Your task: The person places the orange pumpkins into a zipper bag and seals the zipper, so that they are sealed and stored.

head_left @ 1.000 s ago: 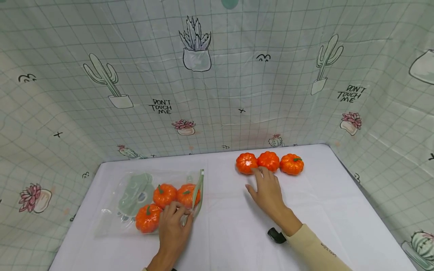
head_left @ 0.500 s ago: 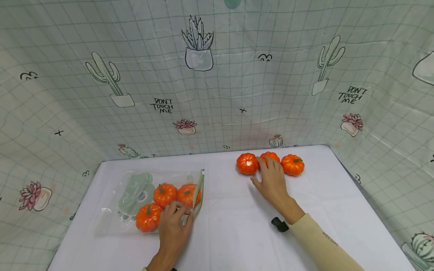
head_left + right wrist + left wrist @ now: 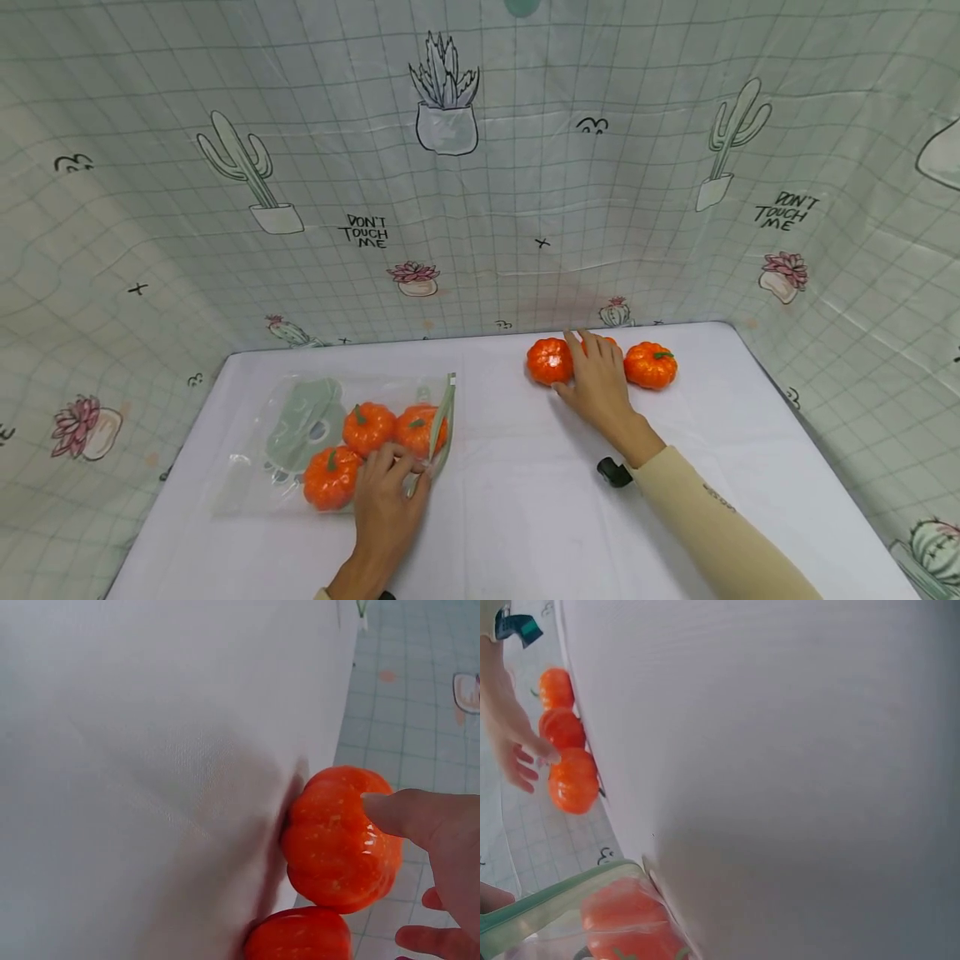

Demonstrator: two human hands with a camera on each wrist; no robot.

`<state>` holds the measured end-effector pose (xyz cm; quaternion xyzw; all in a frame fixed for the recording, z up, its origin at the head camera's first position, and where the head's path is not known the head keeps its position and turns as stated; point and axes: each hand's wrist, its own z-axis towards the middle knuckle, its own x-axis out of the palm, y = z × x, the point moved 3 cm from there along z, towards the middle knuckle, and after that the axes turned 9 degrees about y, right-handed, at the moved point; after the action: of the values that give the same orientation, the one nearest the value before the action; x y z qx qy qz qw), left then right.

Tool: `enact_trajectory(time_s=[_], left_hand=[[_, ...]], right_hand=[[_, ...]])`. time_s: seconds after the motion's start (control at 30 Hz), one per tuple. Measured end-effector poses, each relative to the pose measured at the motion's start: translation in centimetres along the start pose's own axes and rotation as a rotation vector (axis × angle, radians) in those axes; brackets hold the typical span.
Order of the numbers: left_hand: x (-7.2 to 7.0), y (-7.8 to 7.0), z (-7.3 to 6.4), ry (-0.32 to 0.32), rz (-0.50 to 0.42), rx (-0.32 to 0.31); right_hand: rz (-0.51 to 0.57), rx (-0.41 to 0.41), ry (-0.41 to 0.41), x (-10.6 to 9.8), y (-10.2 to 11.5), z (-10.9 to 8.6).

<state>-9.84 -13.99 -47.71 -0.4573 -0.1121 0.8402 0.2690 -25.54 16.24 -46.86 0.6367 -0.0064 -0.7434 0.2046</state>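
My left hand (image 3: 390, 500) pinches the near edge of a clear plastic zip bag (image 3: 247, 483) by its green-edged mouth. Several small things aside, three orange toy pumpkins (image 3: 330, 478) with green stems lie inside it. At the back right, my right hand (image 3: 600, 383) reaches over a row of three more pumpkins. Its fingers spread between the left pumpkin (image 3: 550, 362) and the middle pumpkin (image 3: 609, 342), which it mostly covers. In the right wrist view, the thumb (image 3: 397, 814) overlaps the left pumpkin's side while the other fingers stay apart.
The right pumpkin (image 3: 650, 366) of the row sits near the back edge of the white table (image 3: 510, 500). Behind and at both sides hangs a checked cloth (image 3: 495, 192) printed with cacti. A black strap piece (image 3: 614, 472) shows under the right sleeve.
My right hand has moved slightly farther back over the row, its fingers passing between the left and middle pumpkins. The left hand stays at the bag's edge.
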Motion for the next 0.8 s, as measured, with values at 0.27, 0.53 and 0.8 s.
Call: enact_trajectory(time_s=[0.27, 0.53, 0.8], left_hand=[[0.0, -0.2, 0.1, -0.013, -0.006, 0.019], [0.0, -0.1, 0.0, -0.001, -0.008, 0.011], [0.1, 0.0, -0.1, 0.035, 0.001, -0.038]], right_hand=[[-0.047, 0.029, 0.096, 0.5, -0.1, 1.1], [-0.093, 0.023, 0.152, 1.1, 0.0, 1.7], [-0.089, -0.005, 0.131, 1.6, 0.1, 1.8]])
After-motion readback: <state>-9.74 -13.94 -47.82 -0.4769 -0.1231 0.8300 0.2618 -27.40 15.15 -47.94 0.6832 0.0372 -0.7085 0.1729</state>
